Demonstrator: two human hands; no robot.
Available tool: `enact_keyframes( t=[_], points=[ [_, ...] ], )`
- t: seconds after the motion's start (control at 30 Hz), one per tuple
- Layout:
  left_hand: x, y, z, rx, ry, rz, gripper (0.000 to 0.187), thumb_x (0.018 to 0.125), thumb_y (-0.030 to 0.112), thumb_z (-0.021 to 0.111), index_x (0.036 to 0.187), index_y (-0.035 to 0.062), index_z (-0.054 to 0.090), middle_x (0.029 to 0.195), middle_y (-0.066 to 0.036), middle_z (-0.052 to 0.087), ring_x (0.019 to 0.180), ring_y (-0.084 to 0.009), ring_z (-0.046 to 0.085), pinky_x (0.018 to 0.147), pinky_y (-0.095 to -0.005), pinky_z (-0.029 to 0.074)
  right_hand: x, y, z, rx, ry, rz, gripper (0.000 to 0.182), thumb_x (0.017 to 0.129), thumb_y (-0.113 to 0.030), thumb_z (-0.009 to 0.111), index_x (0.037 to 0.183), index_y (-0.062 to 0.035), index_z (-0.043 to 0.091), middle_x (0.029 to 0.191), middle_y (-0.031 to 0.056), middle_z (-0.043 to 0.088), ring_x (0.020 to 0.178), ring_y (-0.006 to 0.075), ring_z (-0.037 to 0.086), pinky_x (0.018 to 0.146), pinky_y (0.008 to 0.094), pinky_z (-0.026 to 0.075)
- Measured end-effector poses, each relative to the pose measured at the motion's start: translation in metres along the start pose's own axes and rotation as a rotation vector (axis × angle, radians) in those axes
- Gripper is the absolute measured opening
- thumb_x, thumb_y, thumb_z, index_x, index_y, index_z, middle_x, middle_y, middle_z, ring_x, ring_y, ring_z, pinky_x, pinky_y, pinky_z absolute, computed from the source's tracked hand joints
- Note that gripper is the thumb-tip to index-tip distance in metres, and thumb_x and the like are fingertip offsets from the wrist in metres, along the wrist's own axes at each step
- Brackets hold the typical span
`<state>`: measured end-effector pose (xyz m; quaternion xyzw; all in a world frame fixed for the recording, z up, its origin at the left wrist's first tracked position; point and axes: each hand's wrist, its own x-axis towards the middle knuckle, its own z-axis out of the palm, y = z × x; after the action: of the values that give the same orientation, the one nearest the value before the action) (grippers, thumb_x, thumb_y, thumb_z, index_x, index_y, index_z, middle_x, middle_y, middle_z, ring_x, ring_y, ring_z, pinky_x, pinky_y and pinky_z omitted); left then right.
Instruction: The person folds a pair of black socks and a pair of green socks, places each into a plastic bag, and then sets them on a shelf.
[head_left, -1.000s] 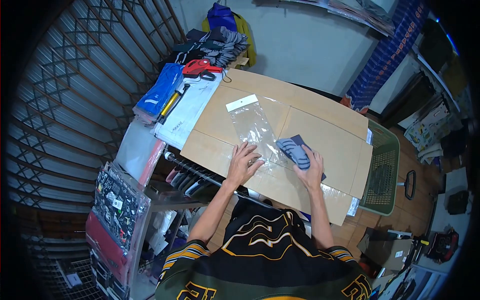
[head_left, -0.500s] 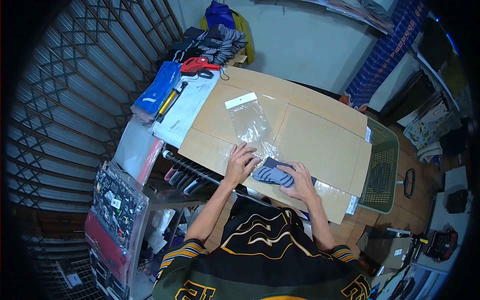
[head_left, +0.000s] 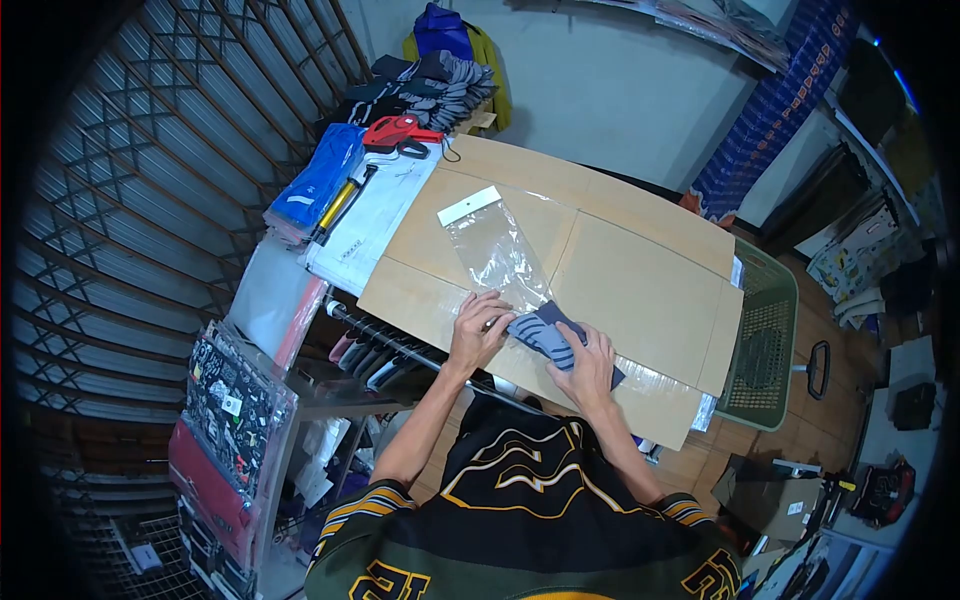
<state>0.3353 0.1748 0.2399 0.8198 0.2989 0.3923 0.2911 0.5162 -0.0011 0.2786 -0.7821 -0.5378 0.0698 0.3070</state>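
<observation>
A clear plastic bag (head_left: 495,246) with a white header strip lies slanted on the flat cardboard (head_left: 640,285). Its lower, open end is at my left hand (head_left: 478,334), whose fingers are pinched on the bag's edge. My right hand (head_left: 588,366) is closed round a folded grey-blue sock bundle (head_left: 541,336) with dark stripes and a dark cuff. The bundle's left end touches the bag's mouth beside my left fingertips; whether it is inside the bag I cannot tell.
On the left of the table are a red tape dispenser (head_left: 398,132), blue packets (head_left: 318,180) and a yellow-black tool (head_left: 340,208). A pile of grey socks (head_left: 440,88) stands behind. A green basket (head_left: 762,340) is at the right, a clothes rail (head_left: 385,340) at the front left.
The bag's header has shifted slightly left and down. My right hand has turned the sock bundle, whose left end now points up-left toward the bag's mouth. My left fingers have drawn together.
</observation>
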Motion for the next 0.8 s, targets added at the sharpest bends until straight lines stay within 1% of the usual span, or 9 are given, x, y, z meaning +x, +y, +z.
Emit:
enact_keyframes(
  t=[0.17,0.3,0.4,0.5,0.57,0.67,0.77,0.8],
  points=[
    [-0.001,0.000,0.000,0.004,0.017,0.038,0.010,0.090,0.010,0.085,0.098,0.0056,0.083,0.104,-0.008,0.082,0.119,-0.0337,0.074,0.112,-0.0521,0.047,-0.003,-0.006,0.007,-0.030,0.028,0.015,0.074,0.069,-0.027,0.090,0.141,-0.0214,0.072,0.139,0.0161,0.062,0.130,0.0366,0.056,0.109,0.0514,0.043],
    [-0.001,0.001,0.000,0.017,0.023,0.054,0.010,0.090,0.010,0.086,0.099,0.0060,0.083,0.104,-0.008,0.082,0.119,-0.0337,0.074,0.111,-0.0509,0.048,-0.003,-0.011,0.011,-0.045,0.029,0.046,0.076,0.070,-0.027,0.090,0.143,-0.0208,0.070,0.141,0.0152,0.060,0.131,0.0360,0.054,0.108,0.0514,0.043],
    [-0.001,0.000,0.000,0.039,0.032,0.071,0.012,0.089,0.010,0.087,0.099,0.0060,0.083,0.104,-0.008,0.082,0.119,-0.0338,0.074,0.112,-0.0509,0.048,-0.002,-0.017,0.016,-0.055,0.016,0.066,0.078,0.071,-0.027,0.090,0.145,-0.0199,0.068,0.144,0.0149,0.058,0.133,0.0361,0.052,0.109,0.0532,0.042],
    [-0.002,-0.001,0.000,0.058,0.044,0.082,0.012,0.089,0.010,0.087,0.099,0.0055,0.083,0.103,-0.009,0.082,0.119,-0.0338,0.074,0.112,-0.0512,0.048,0.002,-0.025,0.022,-0.075,0.005,0.081,0.081,0.072,-0.027,0.090,0.148,-0.0192,0.064,0.147,0.0162,0.055,0.136,0.0370,0.049,0.109,0.0551,0.040],
    [-0.002,0.000,0.000,0.055,0.061,0.078,0.009,0.089,0.008,0.086,0.097,0.0050,0.083,0.101,-0.009,0.082,0.119,-0.0339,0.074,0.113,-0.0514,0.048,0.004,-0.029,0.029,-0.082,0.002,0.082,0.085,0.072,-0.027,0.090,0.151,-0.0179,0.061,0.150,0.0187,0.052,0.138,0.0389,0.047,0.110,0.0566,0.039],
    [-0.003,-0.004,-0.001,0.004,0.055,0.048,0.015,0.087,0.007,0.087,0.101,0.0034,0.082,0.109,-0.014,0.080,0.123,-0.0368,0.072,0.113,-0.0515,0.048,0.005,-0.031,0.031,-0.069,0.032,0.050,0.089,0.074,-0.029,0.090,0.155,-0.0156,0.056,0.154,0.0223,0.048,0.143,0.0422,0.044,0.112,0.0587,0.037],
    [-0.007,0.007,-0.001,-0.053,0.119,-0.038,0.034,0.084,0.011,0.089,0.115,0.0027,0.077,0.131,-0.022,0.072,0.133,-0.0429,0.064,0.115,-0.0522,0.047,0.001,-0.033,0.019,-0.023,0.077,0.013,0.088,0.078,-0.031,0.089,0.156,-0.0119,0.053,0.156,0.0262,0.046,0.146,0.0450,0.042,0.116,0.0610,0.034],
    [-0.009,0.010,-0.003,-0.018,0.112,-0.060,0.043,0.083,0.014,0.089,0.121,0.0029,0.074,0.137,-0.023,0.067,0.136,-0.0440,0.060,0.116,-0.0537,0.045,-0.002,-0.034,0.014,-0.001,0.091,0.004,0.088,0.079,-0.032,0.089,0.156,-0.0105,0.053,0.157,0.0276,0.046,0.146,0.0458,0.042,0.117,0.0618,0.034]
  ],
)
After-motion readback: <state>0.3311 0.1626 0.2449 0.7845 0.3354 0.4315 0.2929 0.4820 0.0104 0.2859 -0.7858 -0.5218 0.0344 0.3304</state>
